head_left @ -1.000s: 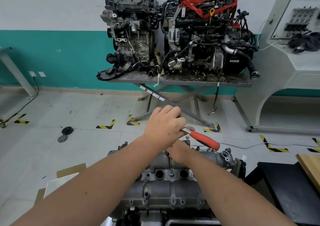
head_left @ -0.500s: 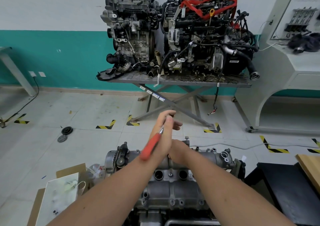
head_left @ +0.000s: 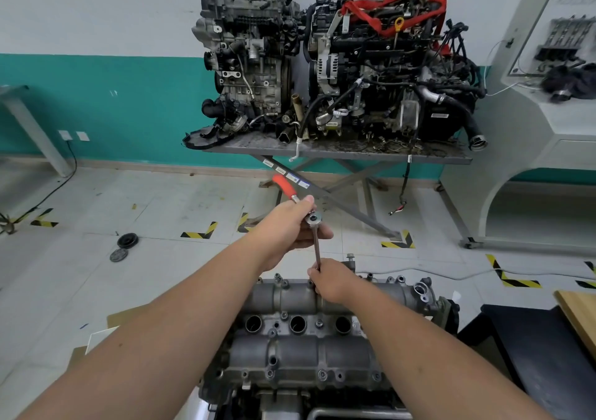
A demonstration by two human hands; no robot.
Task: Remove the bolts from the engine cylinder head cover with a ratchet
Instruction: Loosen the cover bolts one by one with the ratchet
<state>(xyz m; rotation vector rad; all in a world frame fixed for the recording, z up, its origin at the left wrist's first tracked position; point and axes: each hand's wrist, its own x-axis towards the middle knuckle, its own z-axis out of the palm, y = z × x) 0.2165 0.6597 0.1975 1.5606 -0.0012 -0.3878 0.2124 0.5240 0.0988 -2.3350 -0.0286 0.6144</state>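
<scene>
- While only the head view is available, it looks down over both bare forearms to the cylinder head cover (head_left: pixel 300 332), which sits low at centre frame with three round wells along its middle.
- Left hand (head_left: pixel 287 226): closed around the metal neck of the ratchet (head_left: pixel 301 205) just behind its head, raised well above the cover.
- Ratchet: its red handle (head_left: pixel 283 184) points up and away to the left; the round head (head_left: pixel 313 218) sits at the fingertips.
- Extension bar (head_left: pixel 317 245): runs straight down from the ratchet head to the right hand.
- Right hand (head_left: pixel 330 279): fingers pinched shut around the bar's lower end, resting at the far rail of the cover. The socket tip and the bolt beneath it are hidden by the hand.
- Bolts (head_left: pixel 319 323): several heads remain seated between the wells and along the near flange of the cover.
- Surroundings: two complete engines (head_left: pixel 322 64) stand on a grey scissor-leg table (head_left: pixel 338 152) against a teal and white wall; yellow-black corner marks (head_left: pixel 200 231) on the tiled floor; cardboard (head_left: pixel 125 318) lies at lower left, beside the cover.
</scene>
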